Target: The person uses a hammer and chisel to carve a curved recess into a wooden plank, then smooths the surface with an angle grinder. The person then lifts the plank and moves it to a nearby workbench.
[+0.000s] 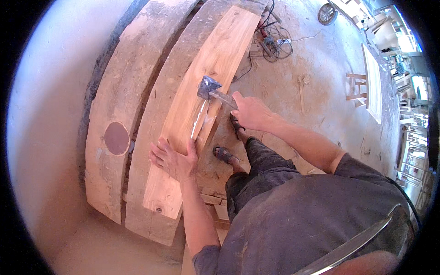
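A long pale wooden board (190, 103) lies slantwise on a worn, dusty wooden bench (158, 98). My left hand (174, 158) rests on its nearer part with the fingers spread, holding nothing. The left thumb touches or nearly touches the lower end of a narrow white streak (199, 120) along the board's right side; whether it is a crack, glue or a thin strip I cannot tell. In my closed right hand (250, 112) is the handle of a hatchet-like tool (209, 87). Its blocky blue-grey head hangs over the board, beyond the streak.
A second thick plank (117, 103) with a round brown disc (117, 138) runs along the left, beside a pale wall (50, 101). A power tool (268, 42) with tangled cables lies on the floor at the far end. A low wooden stand (357, 87) stands right.
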A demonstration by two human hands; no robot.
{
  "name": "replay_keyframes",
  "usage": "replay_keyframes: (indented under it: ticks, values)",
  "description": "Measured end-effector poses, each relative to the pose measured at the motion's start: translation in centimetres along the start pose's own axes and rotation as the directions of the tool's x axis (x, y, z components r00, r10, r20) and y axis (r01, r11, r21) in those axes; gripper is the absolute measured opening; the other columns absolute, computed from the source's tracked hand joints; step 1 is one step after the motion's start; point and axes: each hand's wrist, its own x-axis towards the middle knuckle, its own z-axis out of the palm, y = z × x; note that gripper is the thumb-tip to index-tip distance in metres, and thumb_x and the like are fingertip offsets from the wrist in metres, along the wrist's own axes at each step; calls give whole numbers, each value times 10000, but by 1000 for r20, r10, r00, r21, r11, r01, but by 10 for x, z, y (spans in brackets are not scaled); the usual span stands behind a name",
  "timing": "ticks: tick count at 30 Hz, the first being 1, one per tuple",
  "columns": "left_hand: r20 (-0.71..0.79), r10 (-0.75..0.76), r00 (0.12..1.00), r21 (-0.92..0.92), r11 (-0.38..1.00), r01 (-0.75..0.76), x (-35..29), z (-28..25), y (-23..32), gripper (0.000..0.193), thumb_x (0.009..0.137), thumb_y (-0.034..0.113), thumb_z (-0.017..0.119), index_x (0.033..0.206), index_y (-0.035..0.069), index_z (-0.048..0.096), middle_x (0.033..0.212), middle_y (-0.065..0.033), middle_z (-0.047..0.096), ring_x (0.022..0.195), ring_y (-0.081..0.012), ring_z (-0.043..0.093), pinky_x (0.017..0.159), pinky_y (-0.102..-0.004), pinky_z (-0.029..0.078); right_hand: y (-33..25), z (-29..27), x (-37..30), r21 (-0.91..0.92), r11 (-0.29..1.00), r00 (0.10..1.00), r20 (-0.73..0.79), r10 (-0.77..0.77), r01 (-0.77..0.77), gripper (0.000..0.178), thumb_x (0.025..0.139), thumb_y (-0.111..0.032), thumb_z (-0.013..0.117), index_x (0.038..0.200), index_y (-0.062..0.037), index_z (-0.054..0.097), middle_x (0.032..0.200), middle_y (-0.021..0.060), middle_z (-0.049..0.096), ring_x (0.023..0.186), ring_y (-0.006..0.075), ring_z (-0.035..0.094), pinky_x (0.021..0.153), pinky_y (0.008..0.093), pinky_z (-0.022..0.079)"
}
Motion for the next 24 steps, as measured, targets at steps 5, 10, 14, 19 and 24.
replay_keyframes:
  ticks: [5, 10, 14, 19, 24]
  values:
    - [-9, 23, 1000, 14, 1000, -23, -3, 1, 1, 911, 796, 523, 784, 1459, 39, 390, 1501, -301, 317, 1388, -527, 278, 1183, -632, 225, -33, -55, -11, 284, 927, 868, -489, -80, 246, 328, 925, -210, 695, 1116, -19, 510, 806, 233, 661, 767, 438, 680, 700, 486, 534]
    - [46, 0, 999, 39, 999, -2, -4, 1, -1, 916, 844, 582, 721, 1499, 38, 382, 1512, -274, 341, 1408, -487, 276, 1181, -599, 230, -48, -60, -35, 658, 438, 704, -706, 76, 612, 227, 974, -161, 669, 1113, -38, 539, 762, 30, 602, 619, 90, 576, 551, 236, 464]
    - [21, 32, 999, 33, 999, -32, -1, -2, -1, 907, 803, 535, 771, 1464, 39, 399, 1483, -296, 340, 1386, -498, 287, 1175, -602, 236, -26, 2, -30, 120, 923, 913, -237, -331, 366, 201, 960, -97, 598, 1100, -11, 482, 827, 165, 665, 760, 364, 681, 690, 471, 543]
    - [21, 19, 1000, -4, 1000, -19, 0, -4, -1, 875, 782, 499, 793, 1429, 32, 432, 1465, -308, 351, 1382, -494, 295, 1183, -599, 224, -8, 47, -34, -41, 992, 977, 183, -113, 122, 290, 931, -159, 615, 1111, 8, 459, 931, 293, 681, 899, 498, 667, 782, 570, 524]
    - [-77, -4, 997, -190, 982, -11, -5, 1, -12, 723, 848, 348, 718, 1421, 4, 443, 1477, -258, 415, 1383, -460, 333, 1189, -594, 221, -41, 6, -41, 81, 997, 999, 52, -13, 9, 291, 931, -183, 639, 1095, 2, 485, 929, 314, 675, 893, 520, 647, 744, 572, 519]
